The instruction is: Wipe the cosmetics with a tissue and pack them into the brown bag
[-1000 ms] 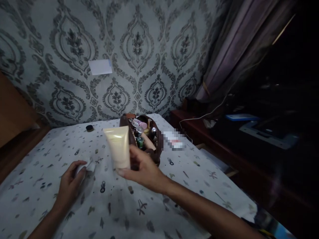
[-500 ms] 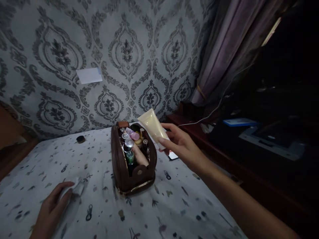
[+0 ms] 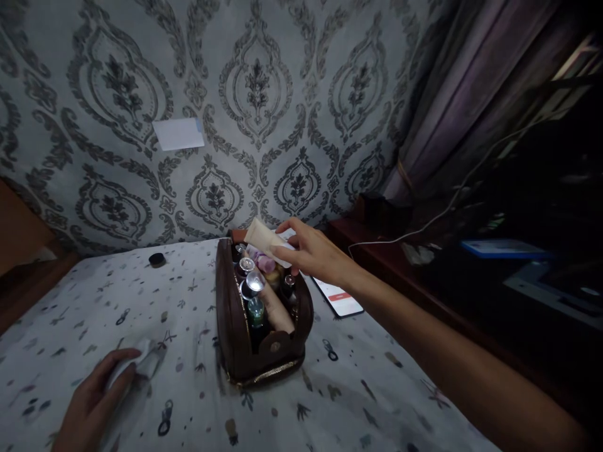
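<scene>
- Currently my right hand (image 3: 308,251) grips a cream tube (image 3: 264,240), tilted over the far part of an open brown bag (image 3: 230,336).
- My left hand (image 3: 97,389), well apart, holds a crumpled white piece (image 3: 148,359).
- Remotely, I see a phone (image 3: 346,305) beside the right forearm.

The tube (image 3: 259,238) is cream, the bag (image 3: 230,326) brown, the wallpaper (image 3: 257,91) grey damask.

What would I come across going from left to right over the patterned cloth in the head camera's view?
Left hand → dark round thing → bag → phone.
</scene>
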The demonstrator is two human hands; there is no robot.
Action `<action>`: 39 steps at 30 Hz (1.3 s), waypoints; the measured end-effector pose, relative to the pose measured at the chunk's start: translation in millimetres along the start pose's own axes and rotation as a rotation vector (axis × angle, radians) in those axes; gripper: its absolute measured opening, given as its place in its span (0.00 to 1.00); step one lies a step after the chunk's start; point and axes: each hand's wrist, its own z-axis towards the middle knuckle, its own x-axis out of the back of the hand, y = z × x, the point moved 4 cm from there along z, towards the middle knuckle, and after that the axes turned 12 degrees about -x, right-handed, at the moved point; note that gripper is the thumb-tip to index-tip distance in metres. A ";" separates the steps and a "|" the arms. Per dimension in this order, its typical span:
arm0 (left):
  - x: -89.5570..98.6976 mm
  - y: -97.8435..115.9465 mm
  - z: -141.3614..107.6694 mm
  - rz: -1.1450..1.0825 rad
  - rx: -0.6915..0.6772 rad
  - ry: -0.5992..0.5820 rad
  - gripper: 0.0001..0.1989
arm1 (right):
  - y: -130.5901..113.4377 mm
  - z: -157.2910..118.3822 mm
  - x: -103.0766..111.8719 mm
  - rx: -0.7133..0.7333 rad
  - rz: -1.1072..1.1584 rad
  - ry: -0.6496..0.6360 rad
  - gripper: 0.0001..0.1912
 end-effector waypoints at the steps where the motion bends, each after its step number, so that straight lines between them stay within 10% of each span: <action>1: 0.9 2.0 0.6 0.007 0.006 0.003 0.27 | -1.2 2.6 -2.3 0.009 -0.038 0.008 0.17; 7: 7.7 27.5 4.7 0.005 -0.005 -0.010 0.26 | -2.5 6.6 -10.1 0.068 -0.132 0.076 0.13; 17: 10.2 44.3 3.9 0.026 0.046 -0.025 0.32 | 1.3 -12.0 27.3 0.179 0.321 0.453 0.13; 25: 9.6 40.8 3.7 0.051 -0.024 0.007 0.27 | 3.2 -15.8 20.7 0.168 0.493 0.377 0.14; 39: 5.9 32.7 3.0 0.022 0.015 -0.001 0.25 | -2.1 8.0 -6.3 0.074 0.146 0.410 0.15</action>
